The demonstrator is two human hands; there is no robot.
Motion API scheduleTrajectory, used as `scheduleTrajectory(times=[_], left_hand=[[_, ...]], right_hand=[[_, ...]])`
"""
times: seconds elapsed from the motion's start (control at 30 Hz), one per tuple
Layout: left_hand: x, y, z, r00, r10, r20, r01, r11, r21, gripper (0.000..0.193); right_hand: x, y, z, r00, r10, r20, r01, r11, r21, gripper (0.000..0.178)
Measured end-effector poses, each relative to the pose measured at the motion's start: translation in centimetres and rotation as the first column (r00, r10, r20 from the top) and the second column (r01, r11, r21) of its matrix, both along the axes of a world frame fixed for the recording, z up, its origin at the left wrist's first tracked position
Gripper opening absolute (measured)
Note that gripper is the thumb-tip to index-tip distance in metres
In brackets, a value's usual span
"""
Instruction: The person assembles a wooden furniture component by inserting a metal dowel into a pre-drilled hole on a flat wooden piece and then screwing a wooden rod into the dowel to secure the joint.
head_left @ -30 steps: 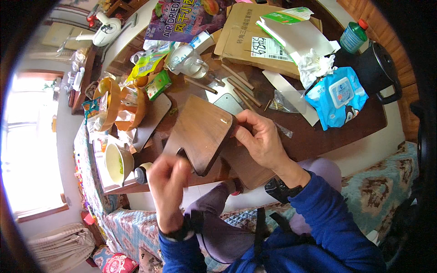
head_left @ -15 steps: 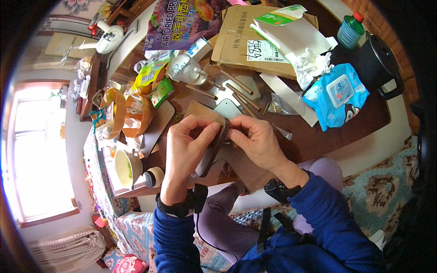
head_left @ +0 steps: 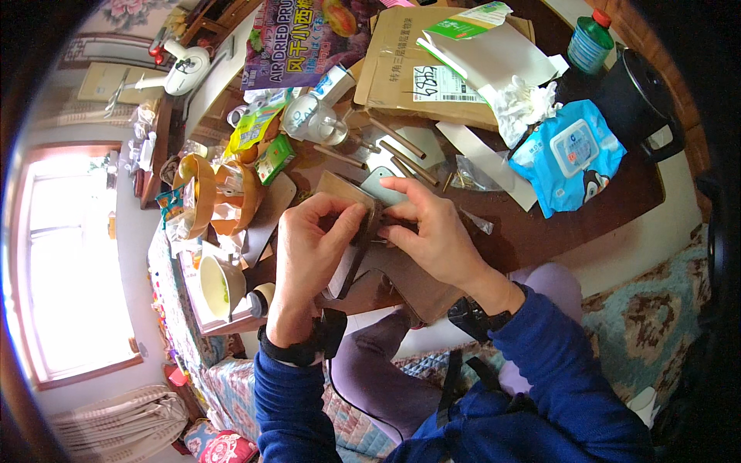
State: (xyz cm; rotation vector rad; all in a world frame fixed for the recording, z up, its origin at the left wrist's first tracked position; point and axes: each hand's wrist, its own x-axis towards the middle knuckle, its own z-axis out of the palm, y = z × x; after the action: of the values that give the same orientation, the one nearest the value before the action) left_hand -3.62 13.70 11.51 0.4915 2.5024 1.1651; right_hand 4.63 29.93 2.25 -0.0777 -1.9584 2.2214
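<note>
A flat brown board with rounded corners and a dark raised rim is held tilted above the near edge of the table. My left hand pinches its rim between thumb and fingers. At the opposite side of that rim is my right hand, thumb and fingertips closing together and index finger lifted; whatever sits between them is too small or hidden to name. Under my right hand lies another brown board. Just beyond the fingers is a pale grey-green flat piece with a rounded corner.
Several brown rods lie behind my hands, beside a clear plastic bag of small brass-coloured parts. A blue wipes pack, cardboard box and black pot stand right and back. A bowl is near left.
My right index finger has lifted and stretched away from the rim, over the grey-green piece. My left hand keeps its pinch, and the board has barely shifted.
</note>
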Motion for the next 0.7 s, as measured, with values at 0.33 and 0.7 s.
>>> scheduleTrajectory(times=[0.33,0.7], left_hand=[[0.2,-0.3,0.3,0.997,0.008,0.082,-0.013,0.998,0.064,0.018],[0.1,0.5,0.2,0.999,-0.023,0.049,0.020,0.999,0.050,0.021]], right_hand=[[0.0,0.2,0.8,0.990,0.130,0.060,-0.117,0.976,-0.185,0.052],[-0.3,-0.3,-1.0,0.997,0.014,0.079,-0.002,0.987,-0.158,0.035]])
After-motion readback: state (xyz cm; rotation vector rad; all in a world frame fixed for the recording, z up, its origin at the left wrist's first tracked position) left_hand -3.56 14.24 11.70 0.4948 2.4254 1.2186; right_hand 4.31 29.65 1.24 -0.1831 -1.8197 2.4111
